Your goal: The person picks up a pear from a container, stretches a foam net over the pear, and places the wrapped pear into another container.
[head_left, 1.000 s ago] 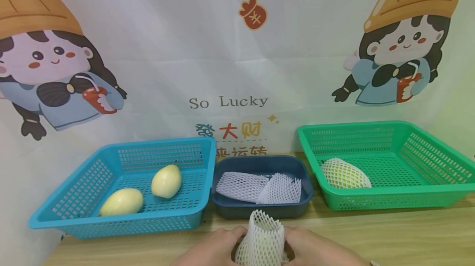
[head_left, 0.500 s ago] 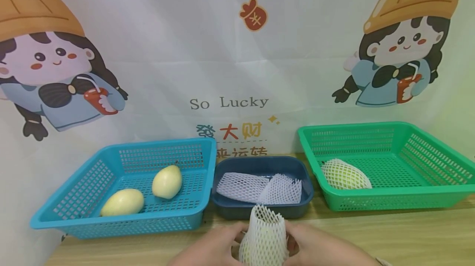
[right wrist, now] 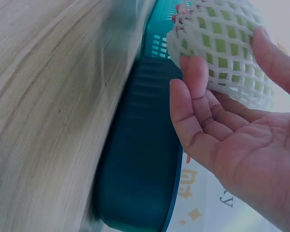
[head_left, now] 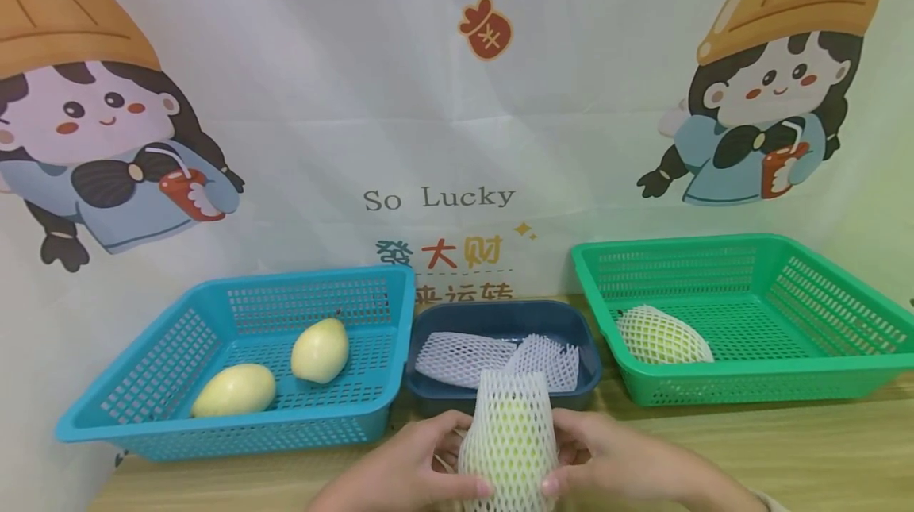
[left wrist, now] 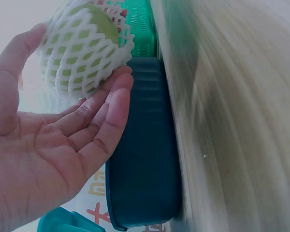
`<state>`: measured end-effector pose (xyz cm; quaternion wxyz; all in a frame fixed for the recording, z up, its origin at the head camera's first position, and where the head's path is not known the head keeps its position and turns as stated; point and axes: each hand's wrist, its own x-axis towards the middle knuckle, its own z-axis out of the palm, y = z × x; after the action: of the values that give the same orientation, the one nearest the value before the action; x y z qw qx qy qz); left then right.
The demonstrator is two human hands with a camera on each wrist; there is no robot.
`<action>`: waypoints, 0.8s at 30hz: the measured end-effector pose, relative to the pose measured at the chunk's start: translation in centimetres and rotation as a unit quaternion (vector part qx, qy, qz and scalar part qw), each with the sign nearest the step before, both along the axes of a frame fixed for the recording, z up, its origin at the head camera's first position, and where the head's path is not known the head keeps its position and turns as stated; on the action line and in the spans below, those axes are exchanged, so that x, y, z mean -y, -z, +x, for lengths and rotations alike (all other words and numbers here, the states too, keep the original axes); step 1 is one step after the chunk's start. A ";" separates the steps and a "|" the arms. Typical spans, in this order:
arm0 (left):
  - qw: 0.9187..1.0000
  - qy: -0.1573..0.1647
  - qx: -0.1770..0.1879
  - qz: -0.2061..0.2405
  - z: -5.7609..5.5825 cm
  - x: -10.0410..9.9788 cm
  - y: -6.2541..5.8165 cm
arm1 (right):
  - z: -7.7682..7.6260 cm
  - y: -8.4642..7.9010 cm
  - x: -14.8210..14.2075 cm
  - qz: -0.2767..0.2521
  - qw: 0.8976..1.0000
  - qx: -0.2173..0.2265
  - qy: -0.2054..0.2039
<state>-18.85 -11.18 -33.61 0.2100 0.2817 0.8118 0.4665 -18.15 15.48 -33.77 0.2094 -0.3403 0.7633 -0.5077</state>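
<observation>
A pale green pear [head_left: 510, 448] in a white foam net sleeve [head_left: 508, 389] is held up between both hands, low in the middle of the head view. My left hand [head_left: 414, 460] grips its left side with thumb and fingers. On the opposite side my right hand [head_left: 614, 452] holds it the same way. In the left wrist view the sleeve's lower end leaves part of the pear's green skin [left wrist: 104, 25] bare. The net stretches above the fruit as a loose collar.
Behind the hands stands a dark blue tray [head_left: 500, 409] with foam net sleeves [head_left: 464, 357]. At left, a blue basket [head_left: 271, 436] bears two bare pears [head_left: 320, 349]. A green basket [head_left: 771, 381] at right contains one netted pear [head_left: 664, 335]. A printed cloth [head_left: 321, 139] hangs behind the wooden table [head_left: 785, 448].
Both hands have lifted the netted pear a little and tilted it, so its open top no longer faces the head camera. The thumbs now show on its near side.
</observation>
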 end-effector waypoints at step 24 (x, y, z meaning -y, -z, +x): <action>0.989 0.052 0.109 0.081 0.2 0.9 -0.7 | -0.5 -0.2 -0.3 -0.057 0.998 -0.007 -0.020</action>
<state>-18.65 -12.07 -32.91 0.2981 0.2872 0.7277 0.5468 -18.62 15.79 -33.56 0.1947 -0.3708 0.7276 -0.5432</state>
